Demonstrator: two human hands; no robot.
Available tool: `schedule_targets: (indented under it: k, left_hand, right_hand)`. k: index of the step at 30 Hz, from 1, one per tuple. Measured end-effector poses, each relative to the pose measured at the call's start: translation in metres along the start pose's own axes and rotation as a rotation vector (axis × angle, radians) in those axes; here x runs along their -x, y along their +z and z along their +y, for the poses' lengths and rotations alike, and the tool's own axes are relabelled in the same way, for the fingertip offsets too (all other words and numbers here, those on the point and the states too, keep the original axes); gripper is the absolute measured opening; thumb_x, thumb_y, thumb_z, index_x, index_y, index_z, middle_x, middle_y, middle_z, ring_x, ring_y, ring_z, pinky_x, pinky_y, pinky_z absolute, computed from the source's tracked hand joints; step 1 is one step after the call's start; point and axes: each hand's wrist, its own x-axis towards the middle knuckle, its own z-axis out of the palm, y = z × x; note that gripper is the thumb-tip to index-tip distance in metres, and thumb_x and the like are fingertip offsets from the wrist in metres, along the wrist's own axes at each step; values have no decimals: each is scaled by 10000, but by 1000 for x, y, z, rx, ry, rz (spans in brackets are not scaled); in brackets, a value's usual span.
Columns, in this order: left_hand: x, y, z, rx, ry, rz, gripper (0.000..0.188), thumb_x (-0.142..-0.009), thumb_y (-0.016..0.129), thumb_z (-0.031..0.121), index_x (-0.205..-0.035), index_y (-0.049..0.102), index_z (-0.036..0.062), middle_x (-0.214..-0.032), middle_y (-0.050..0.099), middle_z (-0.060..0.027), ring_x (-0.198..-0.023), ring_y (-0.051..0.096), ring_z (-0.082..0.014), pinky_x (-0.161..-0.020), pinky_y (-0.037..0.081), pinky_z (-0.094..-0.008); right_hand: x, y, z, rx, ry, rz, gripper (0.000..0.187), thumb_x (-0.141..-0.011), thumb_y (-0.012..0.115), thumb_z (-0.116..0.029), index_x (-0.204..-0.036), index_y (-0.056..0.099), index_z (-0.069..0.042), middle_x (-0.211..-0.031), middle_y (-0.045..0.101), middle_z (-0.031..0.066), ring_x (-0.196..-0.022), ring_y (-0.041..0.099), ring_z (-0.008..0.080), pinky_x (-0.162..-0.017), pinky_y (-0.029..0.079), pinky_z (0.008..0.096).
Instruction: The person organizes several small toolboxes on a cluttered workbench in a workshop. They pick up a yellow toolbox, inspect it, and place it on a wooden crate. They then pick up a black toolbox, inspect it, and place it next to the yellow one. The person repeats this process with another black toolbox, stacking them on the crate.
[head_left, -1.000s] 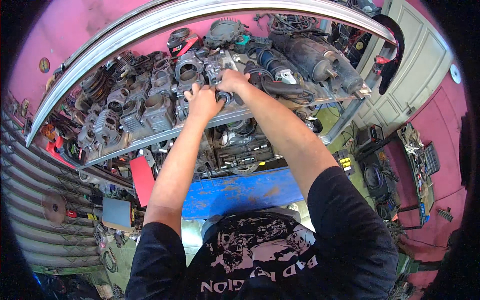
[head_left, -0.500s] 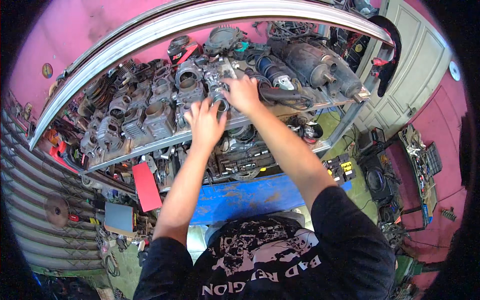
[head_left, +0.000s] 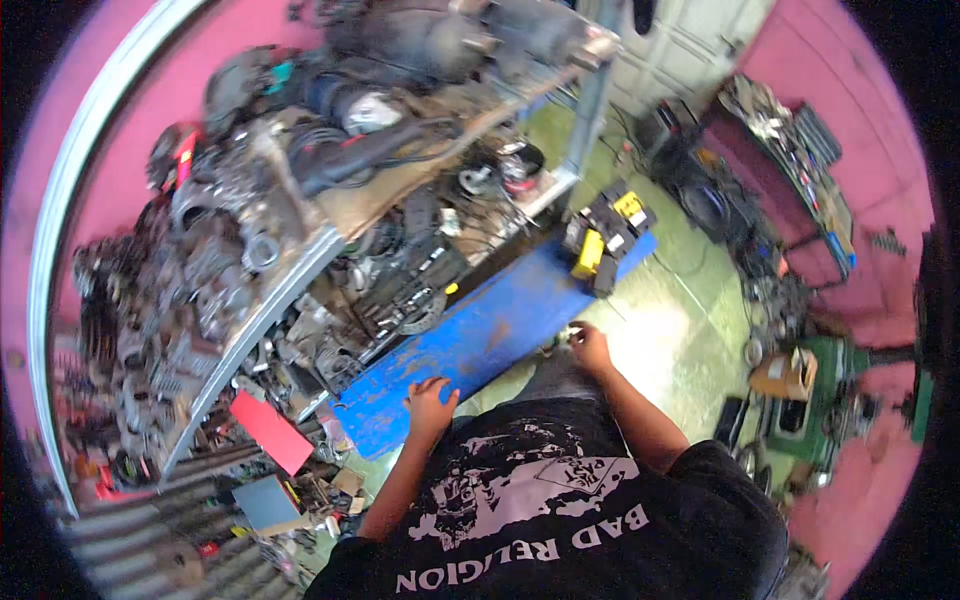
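My left hand [head_left: 430,408] is over the blue bench [head_left: 490,335], near its front edge. Its fingers are loosely bent and apart, and nothing shows in them. Off the bench's front edge, above the pale floor, my right hand [head_left: 590,350] is curled with thumb and fingers drawn together. A small light spot shows at its fingertips, too blurred to name. Away to the left, greasy engine cylinders [head_left: 215,290] crowd the upper shelf [head_left: 350,212]. A metal ring-shaped part [head_left: 262,252] lies near that shelf's front edge, touched by neither hand.
Black and yellow boxes [head_left: 600,240] sit on the bench's right end. A red flat panel [head_left: 270,432] leans by the shelf's lower left. Mufflers [head_left: 420,45] lie on the upper shelf, with loose parts below. Green machinery [head_left: 810,395] stands at the right.
Both hands have left the engine parts on the shelf and come down toward my body. The view has swung right, so the shelf now lies to the left.
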Motion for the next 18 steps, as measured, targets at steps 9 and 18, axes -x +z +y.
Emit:
schedule_targets:
  k: [9,18]
  left_hand:
    - [-84,79,59,-144,238,-288,381,-861,760,382,-1183,749,179,-1266,700,-38,-1212,552,-328,-985,411,-554]
    - [-195,216,220,19,230,-296,561,-843,778,384,-1330,639,142,-1308,667,-106,-1227,548,-373,-1000,414,-573]
  right_hand:
    - [13,-53,103,-35,261,161,292,-936,659,-120,-1215,704,-48,-918,785,146,-843,761,236,-800,580,358]
    - [-160,-104,133,398,-60,195,318,-841,685,-131,-1158,710,-129,-917,748,118,-845,659,378,-817,543,490]
